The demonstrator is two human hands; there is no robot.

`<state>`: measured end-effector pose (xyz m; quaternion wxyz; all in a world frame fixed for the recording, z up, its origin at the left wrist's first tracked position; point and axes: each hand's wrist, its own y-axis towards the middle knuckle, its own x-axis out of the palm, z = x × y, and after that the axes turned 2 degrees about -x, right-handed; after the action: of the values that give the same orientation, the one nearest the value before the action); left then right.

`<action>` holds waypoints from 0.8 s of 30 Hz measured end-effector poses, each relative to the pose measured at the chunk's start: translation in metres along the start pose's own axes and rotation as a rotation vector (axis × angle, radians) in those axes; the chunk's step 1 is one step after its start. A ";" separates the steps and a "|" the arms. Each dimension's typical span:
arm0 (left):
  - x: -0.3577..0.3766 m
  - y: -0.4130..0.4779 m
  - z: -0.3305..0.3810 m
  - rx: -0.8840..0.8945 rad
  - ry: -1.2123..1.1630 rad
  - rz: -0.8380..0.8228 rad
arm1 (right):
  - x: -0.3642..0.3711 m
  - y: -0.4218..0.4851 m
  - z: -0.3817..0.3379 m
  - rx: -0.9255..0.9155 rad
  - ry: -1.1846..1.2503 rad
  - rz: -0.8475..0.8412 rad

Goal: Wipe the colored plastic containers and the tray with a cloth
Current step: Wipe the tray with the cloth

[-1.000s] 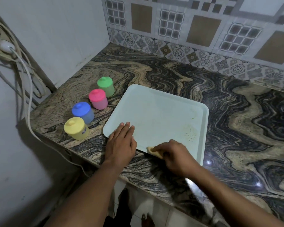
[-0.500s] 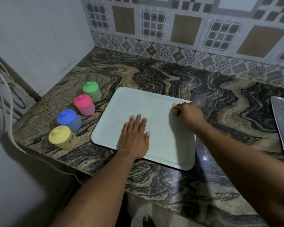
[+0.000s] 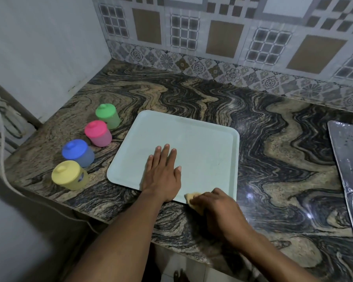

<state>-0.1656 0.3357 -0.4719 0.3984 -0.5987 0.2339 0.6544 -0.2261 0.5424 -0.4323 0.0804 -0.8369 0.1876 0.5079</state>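
The tray [image 3: 202, 143] likely slides easily — left hand [image 3: 163, 176], flat, pins it; right hand [image 3: 214, 202] clutches the soft cloth [image 3: 191, 197] at its rim.

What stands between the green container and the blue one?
The pink container stands between the green container and the blue container, as the head view shows.

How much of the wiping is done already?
Done: the tray looks mostly clean. In hand: the right hand holds a yellow cloth at the tray's near edge while the left hand presses flat on it. Left, probably: the green container, pink container, blue container and yellow container stand beside the tray, no hand on them; whether they were wiped cannot be told.
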 end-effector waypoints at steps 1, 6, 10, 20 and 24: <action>0.000 0.000 0.000 0.000 -0.001 -0.002 | -0.010 0.005 0.001 0.061 0.103 0.003; -0.001 -0.001 0.001 0.001 0.010 0.003 | -0.074 0.079 0.056 0.319 0.239 0.361; 0.000 0.000 0.001 -0.003 0.018 0.003 | -0.096 0.152 0.109 0.421 -0.119 0.163; -0.001 -0.001 0.002 -0.014 0.016 0.000 | -0.039 0.118 0.082 0.284 -0.588 -0.149; -0.003 -0.002 0.004 -0.016 0.010 0.001 | -0.023 0.062 0.049 0.147 -0.580 -0.128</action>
<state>-0.1664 0.3390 -0.4682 0.3920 -0.6049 0.2309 0.6535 -0.3005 0.5068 -0.4320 0.2228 -0.6590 0.1399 0.7046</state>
